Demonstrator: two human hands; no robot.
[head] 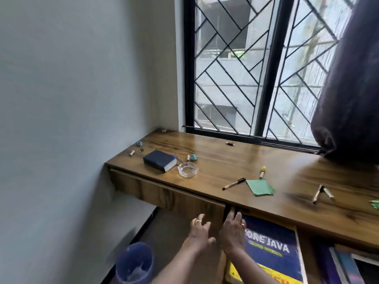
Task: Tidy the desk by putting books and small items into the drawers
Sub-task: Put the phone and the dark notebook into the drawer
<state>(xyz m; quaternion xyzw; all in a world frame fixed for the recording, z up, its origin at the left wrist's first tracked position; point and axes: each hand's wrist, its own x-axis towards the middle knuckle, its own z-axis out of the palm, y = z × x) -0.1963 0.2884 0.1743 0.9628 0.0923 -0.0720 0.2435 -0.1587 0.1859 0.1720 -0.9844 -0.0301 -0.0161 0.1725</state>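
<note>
A wooden desk (235,158) runs under the window. On it lie a thick dark blue book (160,160), a glass ashtray (188,170), a black pen (233,183), a green paper (260,187), small batteries and crumpled scraps. The left drawer (168,193) is closed. To its right an open drawer holds a blue and yellow "Core Java" book (272,251). My left hand (200,227) hovers with fingers spread in front of the left drawer's right end. My right hand (232,230) rests at the open drawer's left edge, over the Java book, holding nothing.
A blue waste bin (134,263) stands on the floor at lower left. A dark curtain (348,99) hangs at the right over the desk end. More books (344,265) lie in a compartment at lower right. A second pen and battery (322,193) lie further right.
</note>
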